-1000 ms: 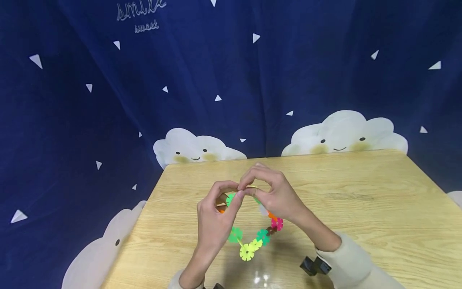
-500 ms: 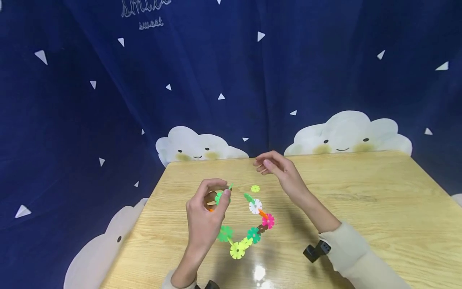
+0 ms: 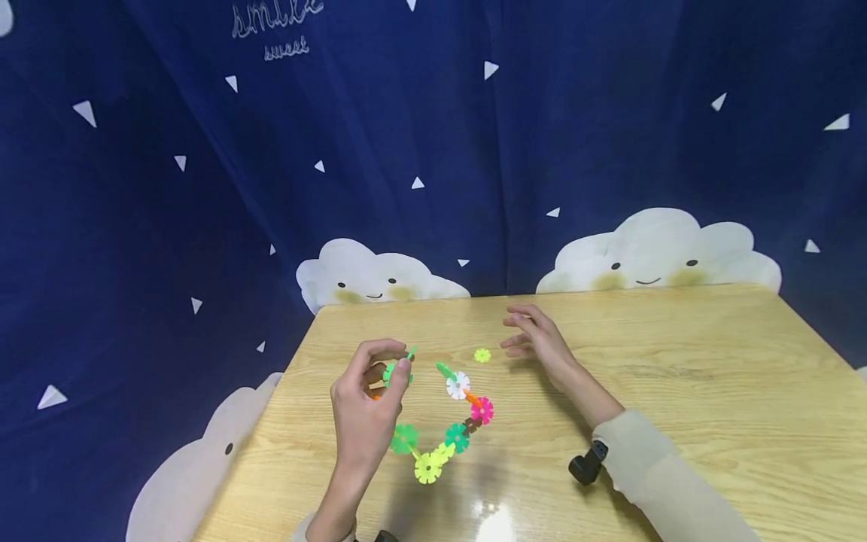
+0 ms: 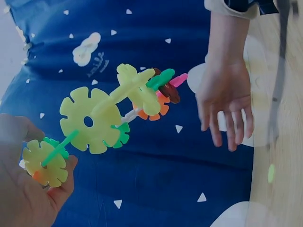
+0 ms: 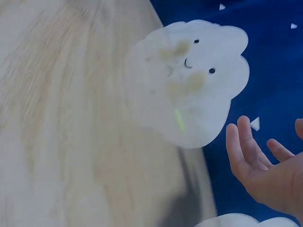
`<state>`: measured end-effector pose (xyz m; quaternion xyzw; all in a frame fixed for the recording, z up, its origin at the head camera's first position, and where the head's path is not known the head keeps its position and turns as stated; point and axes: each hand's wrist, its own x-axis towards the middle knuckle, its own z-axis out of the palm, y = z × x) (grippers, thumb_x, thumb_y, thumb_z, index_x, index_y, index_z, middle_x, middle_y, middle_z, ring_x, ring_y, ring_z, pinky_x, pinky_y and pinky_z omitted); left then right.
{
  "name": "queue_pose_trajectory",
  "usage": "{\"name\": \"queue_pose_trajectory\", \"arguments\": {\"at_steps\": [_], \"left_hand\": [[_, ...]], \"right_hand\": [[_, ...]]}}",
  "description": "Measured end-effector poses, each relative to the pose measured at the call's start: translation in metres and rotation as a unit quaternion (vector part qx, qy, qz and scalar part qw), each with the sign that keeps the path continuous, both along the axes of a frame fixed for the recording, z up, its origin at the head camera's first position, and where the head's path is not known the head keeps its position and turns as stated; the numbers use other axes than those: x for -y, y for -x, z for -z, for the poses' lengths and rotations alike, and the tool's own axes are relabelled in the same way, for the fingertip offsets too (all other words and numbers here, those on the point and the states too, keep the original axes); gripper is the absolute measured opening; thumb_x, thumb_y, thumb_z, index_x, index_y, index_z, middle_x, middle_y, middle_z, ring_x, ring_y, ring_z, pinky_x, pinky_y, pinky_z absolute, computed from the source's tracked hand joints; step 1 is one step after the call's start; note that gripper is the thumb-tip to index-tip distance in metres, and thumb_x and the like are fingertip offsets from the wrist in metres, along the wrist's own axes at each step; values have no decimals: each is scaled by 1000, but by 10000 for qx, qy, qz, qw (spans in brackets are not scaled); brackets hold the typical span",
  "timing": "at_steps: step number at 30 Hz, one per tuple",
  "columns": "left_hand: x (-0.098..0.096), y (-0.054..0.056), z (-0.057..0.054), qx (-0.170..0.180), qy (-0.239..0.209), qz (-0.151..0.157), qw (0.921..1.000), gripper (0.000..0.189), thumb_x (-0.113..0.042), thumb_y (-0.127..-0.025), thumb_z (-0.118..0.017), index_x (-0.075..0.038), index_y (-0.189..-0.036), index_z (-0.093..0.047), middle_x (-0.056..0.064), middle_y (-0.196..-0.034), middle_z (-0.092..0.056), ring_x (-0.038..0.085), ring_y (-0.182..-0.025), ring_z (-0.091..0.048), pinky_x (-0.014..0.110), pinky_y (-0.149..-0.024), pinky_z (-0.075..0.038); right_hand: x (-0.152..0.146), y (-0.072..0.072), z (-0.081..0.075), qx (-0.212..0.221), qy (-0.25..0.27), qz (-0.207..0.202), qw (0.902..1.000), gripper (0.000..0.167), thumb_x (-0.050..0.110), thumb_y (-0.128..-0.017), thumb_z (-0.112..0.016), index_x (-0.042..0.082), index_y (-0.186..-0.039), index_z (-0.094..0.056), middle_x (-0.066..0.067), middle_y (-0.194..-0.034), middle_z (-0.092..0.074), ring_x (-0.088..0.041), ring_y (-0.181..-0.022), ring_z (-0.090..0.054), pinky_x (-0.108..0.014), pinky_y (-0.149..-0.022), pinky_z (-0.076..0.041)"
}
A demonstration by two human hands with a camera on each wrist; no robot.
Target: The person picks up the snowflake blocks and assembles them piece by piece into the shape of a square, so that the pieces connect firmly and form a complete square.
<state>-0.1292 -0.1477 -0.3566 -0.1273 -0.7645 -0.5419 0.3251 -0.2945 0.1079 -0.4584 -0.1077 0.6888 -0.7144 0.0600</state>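
Observation:
My left hand (image 3: 366,391) holds one end of a chain of notched plastic flower discs, with thumb and fingers around the green and orange pieces there. The chain hangs in a loose curve over the table, through yellow discs (image 3: 428,468), a teal disc (image 3: 457,437), a pink disc (image 3: 482,410) and a white disc (image 3: 457,385) to a green disc (image 3: 445,370) at its free end. My right hand (image 3: 542,342) holds nothing, its fingers loosely spread. Left of its fingertips, a single yellow flower disc (image 3: 482,355) lies on the table.
The wooden table (image 3: 677,391) reaches back to a dark blue curtain (image 3: 406,113) printed with white triangles and smiling clouds. A black wrist camera (image 3: 588,463) sits at the right cuff.
My right hand has let go of the chain and moved right, then lowered toward the table. The left hand has shifted left with the chain. The single yellow disc has come into view.

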Motion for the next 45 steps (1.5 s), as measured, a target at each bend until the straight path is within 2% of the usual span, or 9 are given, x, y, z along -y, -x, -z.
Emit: {"name": "queue_pose_trajectory", "arguments": {"at_steps": [5,10,17,22,28,32,37,41,45], "left_hand": [[4,-1,0,29,-45,-65,10000,13,-11,-97,-73,-13,-110,-72,2,-99,-75,10,-62,-62,23,-48,-53],[5,-2,0,4,-79,-68,9999,13,-11,-97,-73,-13,-109,-72,2,-98,-75,10,-61,-62,23,-47,-53],[5,-2,-1,-26,-108,-65,9999,12,-10,-97,-72,-13,-109,-72,3,-97,-75,9,-59,-59,23,-46,-51],[5,-2,-2,-14,-164,-32,9999,12,-9,-97,-71,-12,-109,-72,7,-97,-75,10,-62,-63,23,-44,-50],[6,-4,-4,-64,-143,-83,9998,12,-9,-97,-71,-11,-109,-72,7,-97,-75,10,-63,-64,23,-43,-50],[8,-4,-6,-97,-135,-136,9998,12,-8,-97,-71,-11,-109,-72,7,-97,-75,10,-64,-64,23,-44,-50],[12,-6,-6,-67,-175,-175,9997,13,-6,-97,-71,-10,-109,-72,10,-97,-75,10,-62,-63,22,-44,-50],[14,-6,-8,-104,-194,-213,9995,13,-5,-96,-70,-9,-108,-72,10,-97,-74,10,-62,-63,21,-43,-49],[16,-7,-9,-85,-196,-250,9995,13,-6,-96,-71,-9,-108,-72,9,-97,-75,10,-64,-65,22,-43,-49]], "right_hand": [[-2,6,16,350,96,12,9993,54,26,-110,-53,2,-155,-37,-27,-144,-49,-29,-97,-72,-48,-86,-62],[0,11,28,696,185,-82,9974,58,19,-105,-62,4,-155,-37,-27,-143,-48,-27,-90,-73,-42,-72,-64],[7,17,39,744,-66,-206,9970,65,9,-99,-69,5,-156,-36,-30,-149,-40,-24,-82,-72,-31,-57,-61],[17,19,46,727,-314,-417,9960,69,1,-95,-70,5,-156,-37,-30,-149,-38,-23,-77,-71,-31,-52,-60],[35,18,50,489,-701,-475,9952,66,-13,-89,-68,4,-149,-48,-26,-145,-47,-20,-66,-66,-34,-46,-58],[42,16,48,362,-1018,-374,9934,58,-19,-85,-64,2,-138,-59,-23,-126,-57,-19,-61,-62,-33,-42,-55],[44,12,45,361,-1297,-436,9899,50,-22,-82,-58,-1,-128,-63,-20,-105,-56,-18,-56,-56,-32,-41,-53],[46,10,45,15,-1695,-573,9839,47,-23,-82,-55,-2,-124,-63,-21,-109,-57,-17,-51,-54,-32,-40,-53],[47,8,46,-580,-2225,-810,9698,46,-26,-83,-50,-3,-120,-63,-22,-114,-59,-16,-43,-53,-33,-38,-52]]}}
